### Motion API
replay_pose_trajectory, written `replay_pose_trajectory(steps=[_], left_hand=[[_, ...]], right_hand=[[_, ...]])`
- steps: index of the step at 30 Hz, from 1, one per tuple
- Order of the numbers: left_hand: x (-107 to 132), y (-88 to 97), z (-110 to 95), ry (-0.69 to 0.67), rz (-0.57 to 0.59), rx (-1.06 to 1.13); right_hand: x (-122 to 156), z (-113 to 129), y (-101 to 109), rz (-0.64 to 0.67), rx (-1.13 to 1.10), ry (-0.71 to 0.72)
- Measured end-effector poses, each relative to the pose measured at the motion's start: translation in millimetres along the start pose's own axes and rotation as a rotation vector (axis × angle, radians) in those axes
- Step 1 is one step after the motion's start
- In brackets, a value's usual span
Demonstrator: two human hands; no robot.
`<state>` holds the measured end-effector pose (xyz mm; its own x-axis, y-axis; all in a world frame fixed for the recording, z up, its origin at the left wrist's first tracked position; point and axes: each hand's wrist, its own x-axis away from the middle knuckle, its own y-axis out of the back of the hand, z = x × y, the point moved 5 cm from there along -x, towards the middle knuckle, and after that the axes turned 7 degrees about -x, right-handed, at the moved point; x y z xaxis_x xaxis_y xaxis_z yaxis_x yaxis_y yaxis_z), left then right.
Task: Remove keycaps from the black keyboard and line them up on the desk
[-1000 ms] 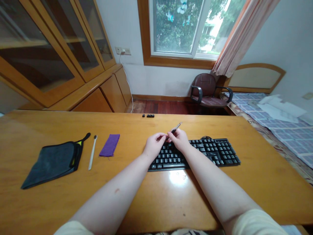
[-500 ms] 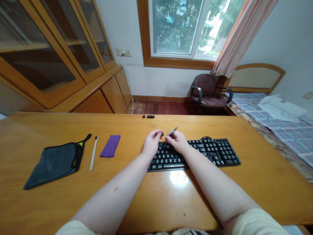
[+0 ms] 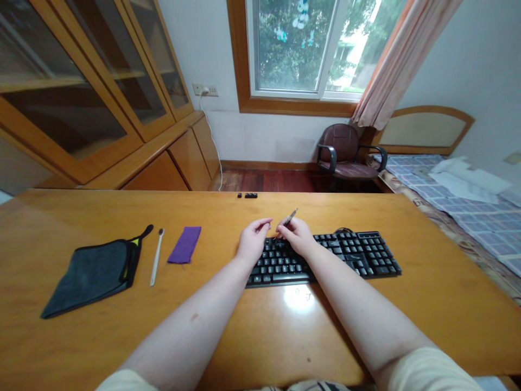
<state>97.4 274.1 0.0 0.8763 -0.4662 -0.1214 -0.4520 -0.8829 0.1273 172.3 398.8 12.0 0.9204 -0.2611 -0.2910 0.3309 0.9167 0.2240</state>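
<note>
A black keyboard [image 3: 285, 266] lies on the desk beneath both hands. At its upper left edge, my left hand [image 3: 251, 239] is closed, thumb and fingertips pinched together; whatever is between them is hidden. Close beside it, my right hand [image 3: 298, 237] grips a slim pen-like tool [image 3: 291, 216] with a metallic upper end pointing up and right. The tool's lower end reaches the keyboard's top rows, but its tip is too small to make out. Several loose black keycaps [image 3: 251, 195] sit at the desk's far edge, with a single keycap [image 3: 239, 195] just left of them.
On the left of the wooden desk [image 3: 228, 336] lie a folded grey cloth [image 3: 95, 271], a white toothbrush [image 3: 156, 263] and a purple cloth [image 3: 185, 244]. Beyond the desk stand a brown armchair [image 3: 344, 149] and a bed [image 3: 468, 201]. A glass-door cabinet [image 3: 122, 149] rises at the left.
The black keycap that showed at my left fingertips is now out of sight. Both hands stay almost in place, and the view has shifted slightly.
</note>
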Motion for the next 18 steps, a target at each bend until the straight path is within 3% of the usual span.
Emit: replay_pose_trajectory(steps=[5, 10, 14, 18], left_hand=[[2.8, 0.1, 1.2, 0.033, -0.003, 0.016], [-1.6, 0.9, -15.9, 0.042, 0.021, 0.084], [-48.4, 13.0, -44.0, -0.066, -0.002, -0.041], [-114.3, 33.1, -69.5, -0.303, -0.184, -0.338]], right_hand=[[0.2, 0.5, 1.6, -0.025, -0.021, -0.011], [1.3, 0.8, 2.4, -0.045, -0.073, -0.023], [1.5, -1.5, 2.2, -0.048, -0.081, -0.021], [1.8, -3.4, 2.7, -0.052, -0.036, -0.019]])
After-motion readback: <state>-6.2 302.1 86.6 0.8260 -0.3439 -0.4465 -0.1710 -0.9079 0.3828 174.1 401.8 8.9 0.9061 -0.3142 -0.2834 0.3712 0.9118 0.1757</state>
